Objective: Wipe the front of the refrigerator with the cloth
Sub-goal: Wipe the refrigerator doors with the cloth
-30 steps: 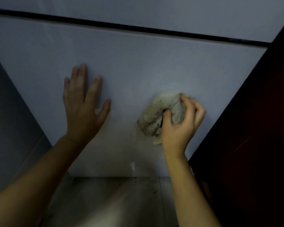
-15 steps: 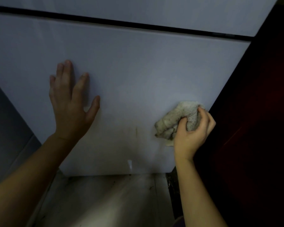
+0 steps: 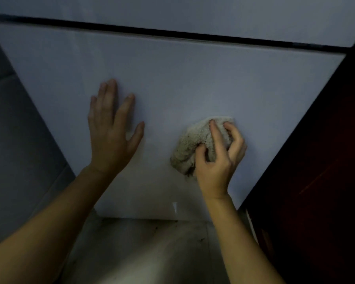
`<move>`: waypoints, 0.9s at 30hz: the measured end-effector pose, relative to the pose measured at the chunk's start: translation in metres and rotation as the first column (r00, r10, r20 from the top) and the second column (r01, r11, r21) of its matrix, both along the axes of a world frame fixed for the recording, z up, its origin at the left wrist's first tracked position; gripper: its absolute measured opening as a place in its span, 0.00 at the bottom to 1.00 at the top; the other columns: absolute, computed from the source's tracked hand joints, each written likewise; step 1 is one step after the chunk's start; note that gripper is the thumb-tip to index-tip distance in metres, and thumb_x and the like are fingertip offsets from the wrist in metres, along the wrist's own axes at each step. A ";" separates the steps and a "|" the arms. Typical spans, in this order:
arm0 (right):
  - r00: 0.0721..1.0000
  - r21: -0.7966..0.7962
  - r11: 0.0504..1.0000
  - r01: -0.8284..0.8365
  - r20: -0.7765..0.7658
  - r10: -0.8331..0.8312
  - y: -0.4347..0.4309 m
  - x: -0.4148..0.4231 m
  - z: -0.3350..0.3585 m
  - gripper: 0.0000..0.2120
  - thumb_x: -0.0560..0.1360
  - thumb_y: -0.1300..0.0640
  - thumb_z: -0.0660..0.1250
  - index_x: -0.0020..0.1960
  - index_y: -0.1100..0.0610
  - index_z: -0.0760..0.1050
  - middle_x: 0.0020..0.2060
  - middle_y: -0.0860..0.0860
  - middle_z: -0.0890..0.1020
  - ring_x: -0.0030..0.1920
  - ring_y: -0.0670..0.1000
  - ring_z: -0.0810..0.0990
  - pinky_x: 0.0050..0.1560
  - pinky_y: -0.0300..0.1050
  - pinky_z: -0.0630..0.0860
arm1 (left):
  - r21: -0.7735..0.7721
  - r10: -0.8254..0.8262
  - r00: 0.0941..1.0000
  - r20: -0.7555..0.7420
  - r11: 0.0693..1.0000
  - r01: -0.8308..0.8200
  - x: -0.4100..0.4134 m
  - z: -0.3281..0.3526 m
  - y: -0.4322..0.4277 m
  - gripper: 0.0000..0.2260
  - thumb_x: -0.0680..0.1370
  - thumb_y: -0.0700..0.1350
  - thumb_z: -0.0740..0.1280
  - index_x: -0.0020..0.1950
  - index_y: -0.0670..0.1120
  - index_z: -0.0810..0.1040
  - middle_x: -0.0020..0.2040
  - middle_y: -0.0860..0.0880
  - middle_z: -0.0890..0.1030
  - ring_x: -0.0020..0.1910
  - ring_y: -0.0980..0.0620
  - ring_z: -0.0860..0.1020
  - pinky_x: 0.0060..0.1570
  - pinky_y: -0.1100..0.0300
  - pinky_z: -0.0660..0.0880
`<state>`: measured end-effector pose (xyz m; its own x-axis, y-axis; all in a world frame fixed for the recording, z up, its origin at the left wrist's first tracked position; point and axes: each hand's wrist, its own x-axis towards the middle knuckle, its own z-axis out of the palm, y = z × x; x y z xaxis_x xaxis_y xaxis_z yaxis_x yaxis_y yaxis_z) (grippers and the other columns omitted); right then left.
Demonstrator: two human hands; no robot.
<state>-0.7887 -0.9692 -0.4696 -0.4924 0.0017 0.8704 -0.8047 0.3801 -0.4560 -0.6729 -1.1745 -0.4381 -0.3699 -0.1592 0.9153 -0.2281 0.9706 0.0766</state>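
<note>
The white lower door of the refrigerator (image 3: 193,83) fills the view, with a dark gap (image 3: 172,36) separating it from the upper door. My right hand (image 3: 217,160) clutches a crumpled, dirty beige cloth (image 3: 193,144) and presses it against the lower right part of the door. My left hand (image 3: 111,132) lies flat on the door to the left, fingers spread, holding nothing.
A dark reddish-brown panel (image 3: 316,181) stands close along the refrigerator's right side. A grey tiled wall (image 3: 14,140) runs along the left. The pale floor (image 3: 141,253) below the door has some dirt specks. A small white mark (image 3: 174,207) shows near the door's bottom edge.
My right hand with the cloth went right toward the door's edge, then came back left and up. My left hand has stayed flat on the door.
</note>
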 end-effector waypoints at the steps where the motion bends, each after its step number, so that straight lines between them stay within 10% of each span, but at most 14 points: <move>1: 1.000 -0.004 1.000 0.012 0.004 -0.012 -0.002 0.001 -0.001 0.22 0.74 0.63 0.69 0.68 0.56 0.80 0.65 0.60 0.76 0.65 0.62 0.74 0.67 0.53 0.67 | -0.011 0.003 1.000 0.002 1.000 -0.003 0.001 0.000 -0.001 0.27 0.82 0.50 0.68 0.78 0.43 0.65 0.80 0.33 0.60 0.81 0.35 0.57 0.80 0.39 0.53; 10: 1.000 0.100 0.995 0.012 0.012 -0.013 0.000 0.000 -0.006 0.34 0.73 0.37 0.73 0.72 0.55 0.76 0.70 0.60 0.72 0.71 0.60 0.70 0.71 0.53 0.64 | -0.014 0.004 1.000 -0.020 1.000 -0.004 0.002 0.003 0.001 0.25 0.82 0.49 0.68 0.77 0.42 0.68 0.79 0.32 0.62 0.80 0.35 0.59 0.80 0.41 0.53; 27: 0.973 0.479 0.876 -0.064 -0.167 0.162 -0.027 0.024 -0.074 0.20 0.76 0.61 0.71 0.67 0.52 0.80 0.68 0.56 0.74 0.66 0.60 0.70 0.64 0.59 0.73 | -0.043 -0.013 0.994 0.112 0.999 0.017 0.035 -0.046 -0.021 0.25 0.82 0.49 0.68 0.77 0.43 0.69 0.78 0.34 0.63 0.80 0.37 0.60 0.77 0.38 0.61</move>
<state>-0.7648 -0.9964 -0.5431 -0.2846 -0.4740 0.8332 -0.9087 0.4102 -0.0771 -0.6375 -1.1960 -0.4840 -0.4718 -0.1139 0.8743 -0.2183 0.9758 0.0094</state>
